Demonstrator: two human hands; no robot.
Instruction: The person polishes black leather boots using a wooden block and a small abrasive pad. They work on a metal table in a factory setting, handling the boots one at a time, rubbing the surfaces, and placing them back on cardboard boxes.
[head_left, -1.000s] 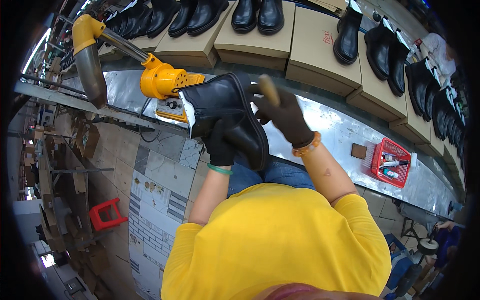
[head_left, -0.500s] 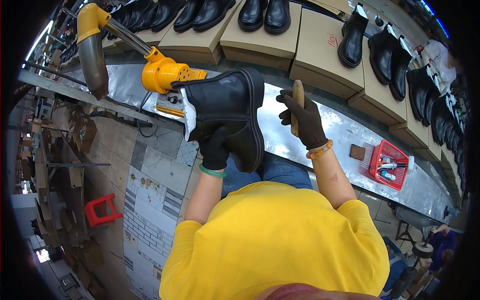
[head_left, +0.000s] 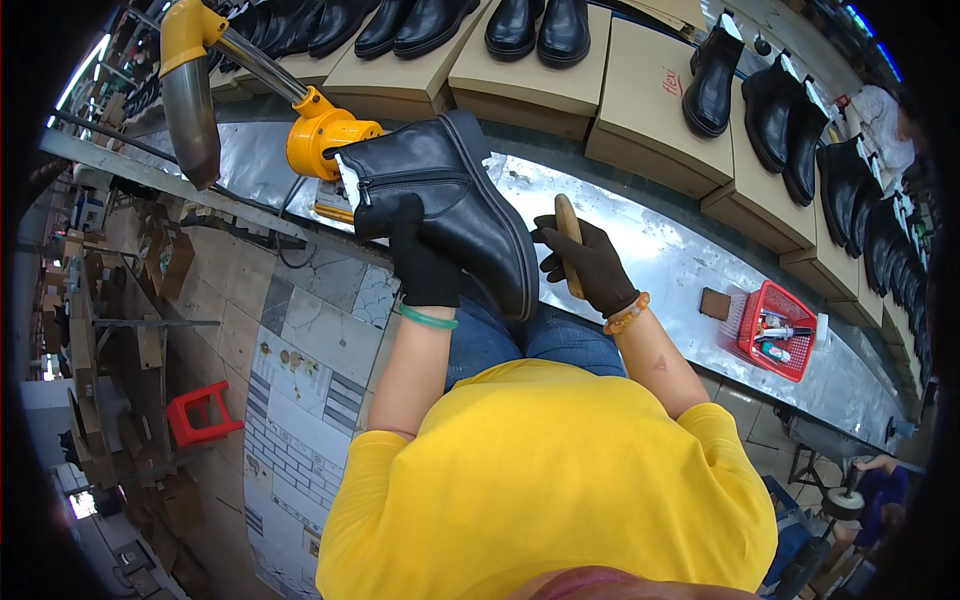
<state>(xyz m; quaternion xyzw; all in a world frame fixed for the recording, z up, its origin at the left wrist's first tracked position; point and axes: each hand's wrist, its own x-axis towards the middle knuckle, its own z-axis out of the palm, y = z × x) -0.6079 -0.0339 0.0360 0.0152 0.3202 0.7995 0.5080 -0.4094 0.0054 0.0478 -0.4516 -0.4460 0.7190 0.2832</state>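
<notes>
My left hand (head_left: 420,258), in a dark glove, grips a black leather ankle boot (head_left: 425,160) near its side. The boot lies on its side in the air, with its zip facing up, its white-lined opening to the left and its sole toward the right. My right hand (head_left: 598,268), also gloved, is closed round a long tan wooden tool (head_left: 568,222); its kind cannot be made out. This hand is just right of the boot's sole, apart from it. Some fingers of the left hand are hidden by the boot.
A metal bench (head_left: 660,255) runs across in front of me. On it stand a yellow machine with a bent nozzle (head_left: 325,140), a small brown block (head_left: 715,303) and a red basket (head_left: 775,330) of tubes. Cardboard boxes (head_left: 650,130) carry black boots behind. A red stool (head_left: 205,412) stands left.
The boot has turned in my left hand, its toe swinging right and its zip now showing. My right hand has come left and nearer, with the wooden tool still in it.
</notes>
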